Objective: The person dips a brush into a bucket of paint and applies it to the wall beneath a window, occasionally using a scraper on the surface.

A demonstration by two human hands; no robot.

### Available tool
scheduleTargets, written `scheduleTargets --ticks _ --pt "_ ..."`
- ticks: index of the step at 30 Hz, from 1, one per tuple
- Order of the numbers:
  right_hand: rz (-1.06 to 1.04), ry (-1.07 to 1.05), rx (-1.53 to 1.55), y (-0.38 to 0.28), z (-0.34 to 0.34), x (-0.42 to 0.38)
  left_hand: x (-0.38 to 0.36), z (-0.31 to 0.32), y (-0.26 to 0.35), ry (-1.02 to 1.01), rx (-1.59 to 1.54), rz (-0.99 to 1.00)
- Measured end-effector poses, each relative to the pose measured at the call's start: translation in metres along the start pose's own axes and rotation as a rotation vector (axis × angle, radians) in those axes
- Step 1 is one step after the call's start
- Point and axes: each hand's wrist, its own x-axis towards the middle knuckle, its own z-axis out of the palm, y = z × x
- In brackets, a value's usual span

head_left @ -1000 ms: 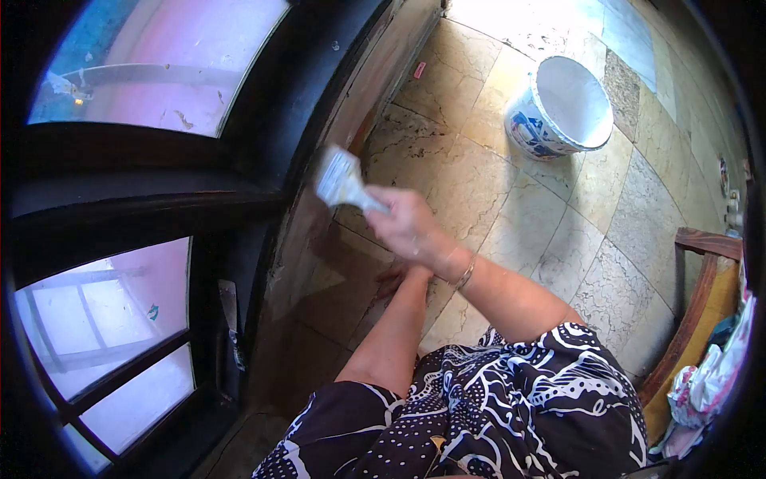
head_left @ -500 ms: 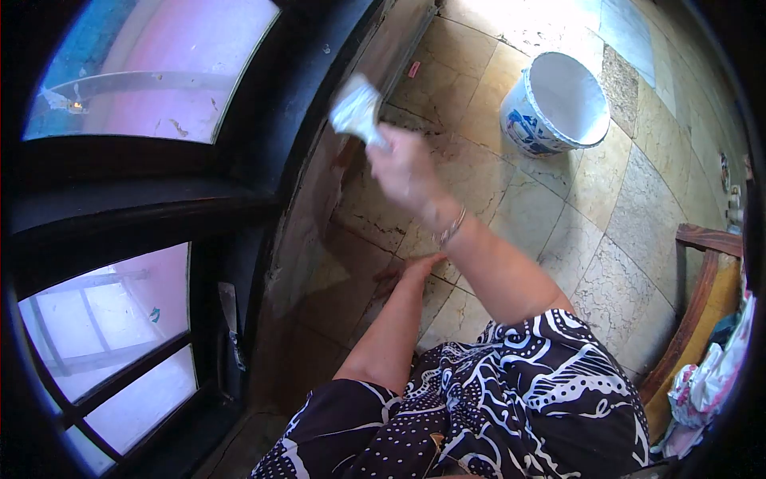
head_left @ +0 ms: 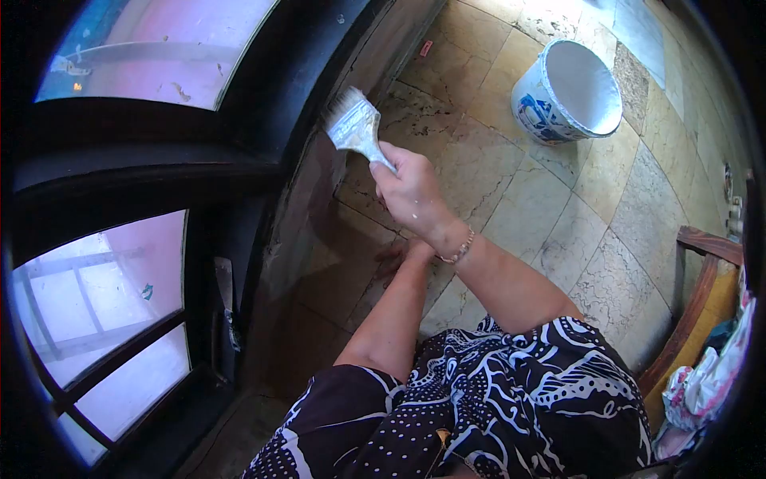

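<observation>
My right hand (head_left: 411, 188) is closed round the handle of a wide, paint-smeared brush (head_left: 357, 128). The brush points up and left, its bristles at the edge of the low wall (head_left: 307, 191) beside the dark window frame; whether they touch is unclear. Lower down, partly behind my right wrist, my left hand (head_left: 401, 254) is in shadow with its fingers apart and nothing visible in it. A white bucket (head_left: 553, 104) with blue markings stands on the tiles to the right of the brush, whitish inside.
A scraper (head_left: 227, 291) lies on the dark frame (head_left: 239, 231) at the left, near glass panes. On the tiled floor (head_left: 527, 215) is a small red object (head_left: 426, 49). A wooden chair (head_left: 688, 339) with crumpled cloth (head_left: 706, 391) stands at the right.
My right hand and the brush have shifted slightly down, and the brush has turned so that its bristles show more sharply. The whole view has shifted a little.
</observation>
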Motion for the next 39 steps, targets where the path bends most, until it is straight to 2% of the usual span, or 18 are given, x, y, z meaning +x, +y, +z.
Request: scheduleTargets --ticks 4,7,9,11,14,15,17,20,21,23,24,26,30,32,33,35,37,39 --pt "-0.069 -0.004 -0.031 0.017 0.03 -0.013 0.016 -0.004 -0.022 -0.349 -0.307 0.052" --pt "0.023 -0.13 -0.016 0.017 0.052 -0.05 -0.118 0.007 0.093 0.155 0.307 -0.071" --pt "0.001 -0.203 -0.044 0.017 0.063 -0.067 -0.077 0.009 0.058 0.138 0.168 0.012" --pt "-0.023 -0.273 -0.071 0.014 0.065 -0.074 -0.043 0.016 0.038 0.295 0.144 -0.285" --pt "0.034 -0.465 -0.087 0.003 0.058 -0.074 -0.139 0.019 0.111 0.363 0.306 -0.267" --pt "0.036 -0.466 -0.087 0.002 0.052 -0.072 -0.123 0.013 0.096 0.362 0.304 -0.269" --pt "-0.021 -0.307 -0.119 -0.002 0.039 -0.062 -0.078 0.001 0.055 0.095 0.293 0.005" --pt "0.045 -0.181 -0.045 -0.005 0.03 -0.047 -0.145 0.004 0.102 0.107 0.243 0.154" --pt "0.022 -0.168 -0.069 -0.003 0.032 -0.046 -0.124 0.003 0.088 0.106 0.247 0.158" --pt "-0.006 -0.166 -0.069 0.005 0.047 -0.058 -0.066 0.006 0.049 0.101 0.128 -0.062" --pt "0.008 -0.247 -0.135 0.016 0.054 -0.065 -0.076 0.014 0.059 0.1 0.13 -0.059" --pt "0.04 -0.351 -0.181 0.014 0.06 -0.079 -0.114 0.032 0.093 0.713 0.294 -0.327" --pt "0.135 -0.631 -0.226 0.02 0.06 -0.077 -0.112 0.025 0.094 0.654 0.25 -0.428" --pt "0.117 -0.7 -0.26 0.022 0.058 -0.067 -0.065 0.005 0.053 0.085 0.068 -0.153" --pt "0.15 -0.696 -0.238 0.022 0.056 -0.057 -0.057 0.001 0.041 0.017 0.026 -0.089" --pt "0.182 -0.662 -0.231 0.015 0.047 -0.034 -0.061 0.004 0.045 0.216 0.094 -0.127" --pt "0.056 -0.595 -0.289 0.025 0.036 -0.012 -0.073 0.013 0.063 0.532 0.192 -0.276" --pt "0.106 -0.43 -0.205 0.021 0.009 0.004 -0.086 0.029 0.081 0.798 0.271 -0.418"
